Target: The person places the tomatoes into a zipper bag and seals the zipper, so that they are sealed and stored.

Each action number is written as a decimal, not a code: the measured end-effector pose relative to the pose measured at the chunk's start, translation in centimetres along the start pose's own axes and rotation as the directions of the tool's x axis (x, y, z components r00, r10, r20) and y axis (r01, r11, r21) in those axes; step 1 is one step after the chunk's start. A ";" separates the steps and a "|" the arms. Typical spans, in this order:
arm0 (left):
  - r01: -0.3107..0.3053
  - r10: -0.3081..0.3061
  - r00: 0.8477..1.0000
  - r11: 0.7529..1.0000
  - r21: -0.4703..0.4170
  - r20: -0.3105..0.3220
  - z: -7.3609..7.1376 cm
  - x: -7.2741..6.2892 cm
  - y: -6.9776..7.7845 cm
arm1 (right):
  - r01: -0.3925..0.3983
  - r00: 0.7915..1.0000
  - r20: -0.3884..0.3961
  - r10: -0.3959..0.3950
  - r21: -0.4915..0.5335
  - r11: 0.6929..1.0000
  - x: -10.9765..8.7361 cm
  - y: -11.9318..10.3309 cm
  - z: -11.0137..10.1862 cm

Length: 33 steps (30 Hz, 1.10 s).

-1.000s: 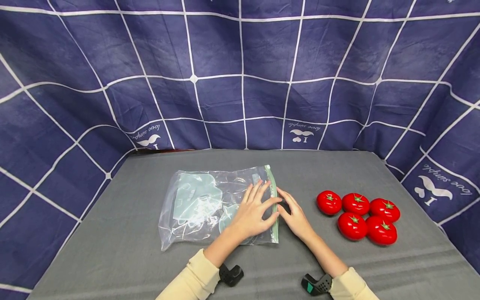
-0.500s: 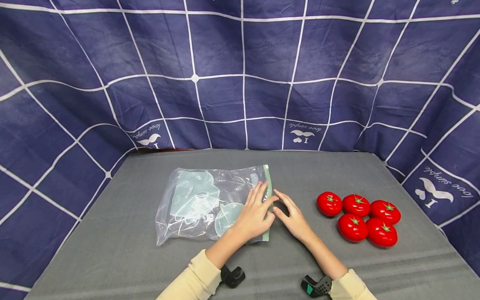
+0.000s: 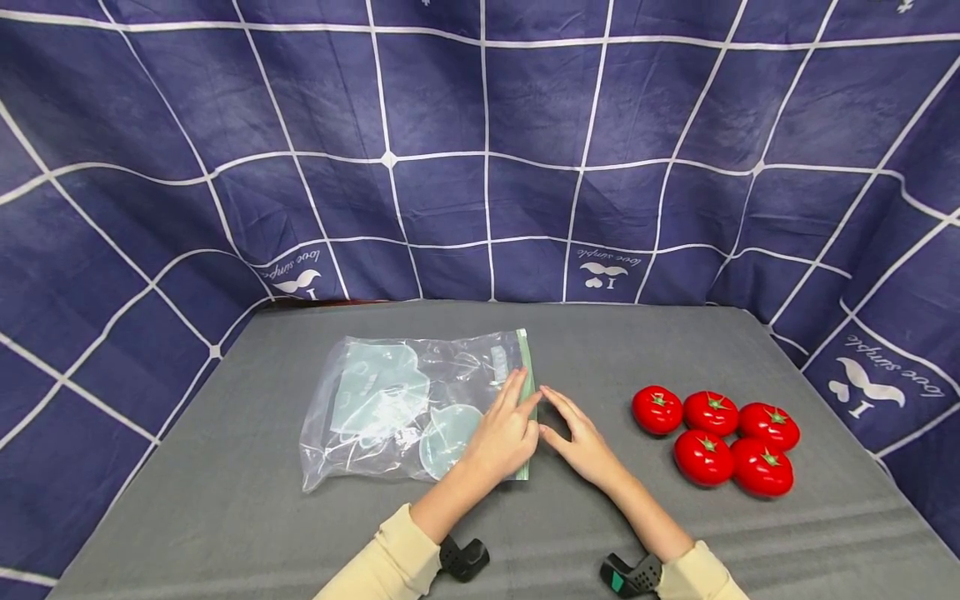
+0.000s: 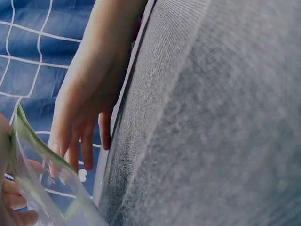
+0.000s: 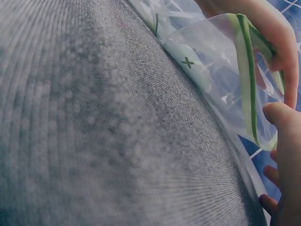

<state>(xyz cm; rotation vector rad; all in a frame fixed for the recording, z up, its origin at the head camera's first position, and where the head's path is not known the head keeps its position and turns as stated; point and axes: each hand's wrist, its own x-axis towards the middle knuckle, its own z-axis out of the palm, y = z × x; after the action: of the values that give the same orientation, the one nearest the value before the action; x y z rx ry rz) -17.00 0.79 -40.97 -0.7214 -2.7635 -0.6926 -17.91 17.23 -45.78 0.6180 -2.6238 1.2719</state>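
A clear zip-top bag (image 3: 461, 360) with a green zip strip lies on the grey cloth, its mouth facing right. Inside it are a pale teal flat piece (image 3: 378, 387) and a rounder pale teal piece (image 3: 450, 437). My left hand (image 3: 501, 437) pinches the bag at its zip edge. The right wrist view shows the green-edged mouth (image 5: 247, 80) gaping beside the left fingers (image 5: 289, 70). Just right of that mouth is my right hand (image 3: 587, 448), fingers extended, its fingertips close to the left hand's; contact cannot be told.
Several red tomatoes (image 3: 705, 457) with green stalk tops sit grouped on the right of the grey cloth (image 3: 600, 350). A blue curtain with white grid lines (image 3: 435, 200) closes off the back and both sides. Black wrist devices (image 3: 463, 560) show below the hands.
The bag has slid leftwards together with my left hand. My right hand has shifted slightly left, staying near the bag's mouth. The tomatoes stay in place.
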 end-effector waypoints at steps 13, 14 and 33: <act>-0.081 0.083 0.982 0.996 0.022 -0.170 0.4 -0.4 0.2 | 0.020 1.000 -0.021 -0.020 0.039 0.999 0.1 0.0 0.2; -0.079 0.079 0.980 0.997 0.007 -0.181 0.5 -0.4 0.3 | 0.016 1.000 -0.020 -0.015 0.041 0.999 0.0 0.0 0.2; -0.081 0.070 0.940 0.997 -0.018 -0.333 1.3 -0.7 2.2 | 0.077 0.994 0.077 -0.079 0.027 0.997 -0.4 0.0 0.2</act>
<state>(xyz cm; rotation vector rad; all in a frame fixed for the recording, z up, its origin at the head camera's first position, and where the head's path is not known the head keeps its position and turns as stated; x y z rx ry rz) -15.38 2.84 -41.45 -0.6452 -2.4115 -0.7653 -17.54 17.23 -46.07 0.7810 -2.6208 1.2837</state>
